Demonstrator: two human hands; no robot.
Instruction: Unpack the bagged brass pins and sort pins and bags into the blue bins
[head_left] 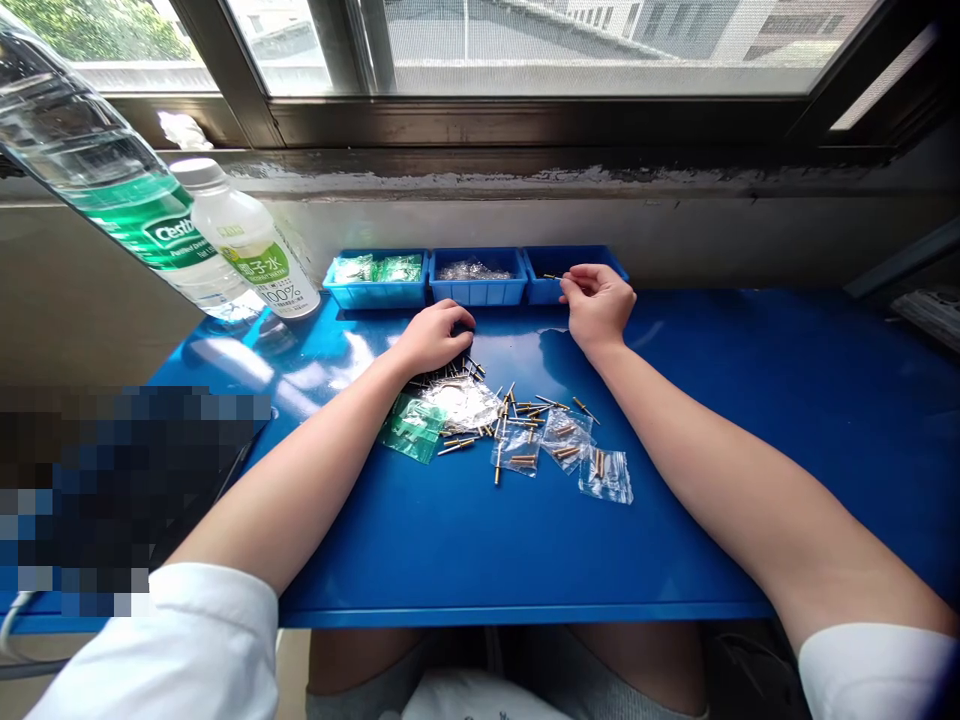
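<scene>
My right hand (600, 305) pinches a thin gold-and-silver pin (553, 277) between thumb and fingertips, over the right blue bin (611, 262). My left hand (437, 338) rests on the table just behind the pile, loosely curled, with thumb and index finger apart; the other fingers are partly hidden. Beneath and in front of it lie several loose gold-and-silver pins (459, 445), a crumpled silvery packet (463, 402) and a green packet (412, 428). To their right are small clear bags (606, 476) with copper-coloured pins inside.
The middle blue bin (478, 292) holds clear packets; the left blue bin (377, 295) holds green ones. A white-capped bottle (259, 250) and a large water bottle (142, 220) stand at the back left of the blue table (465, 540). Behind the bins are a wall and window.
</scene>
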